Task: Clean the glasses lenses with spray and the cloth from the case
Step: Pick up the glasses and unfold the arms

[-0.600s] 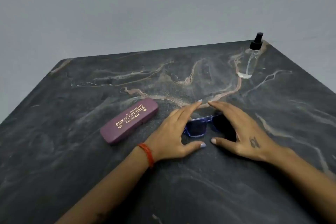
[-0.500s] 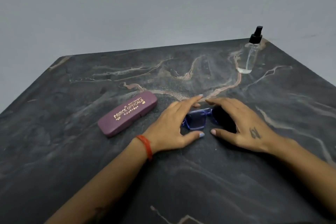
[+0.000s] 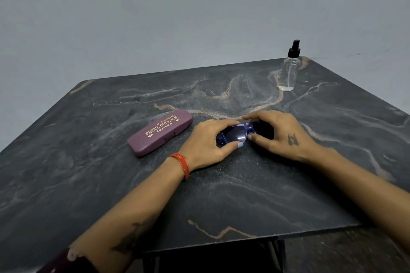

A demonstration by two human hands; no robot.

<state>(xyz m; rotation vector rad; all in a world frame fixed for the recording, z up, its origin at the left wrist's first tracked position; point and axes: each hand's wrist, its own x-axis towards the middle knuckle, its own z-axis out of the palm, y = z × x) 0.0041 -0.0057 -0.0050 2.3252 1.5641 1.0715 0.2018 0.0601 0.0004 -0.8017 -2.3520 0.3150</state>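
Glasses (image 3: 235, 134) on table (image 3: 221, 195), just right of closed case (image 3: 160, 132). Left hand (image 3: 207, 143) & right hand (image 3: 281, 134) pinch frame ends, fingers curled round it. Spray (image 3: 289, 68) upright, well beyond, far right corner.

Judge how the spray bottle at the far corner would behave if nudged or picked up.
The spray bottle stands tall and narrow on the table, so it probably tips easily. It looks clear and nearly empty, likely light. Its smooth wall may slip; if it is glass, it could break.
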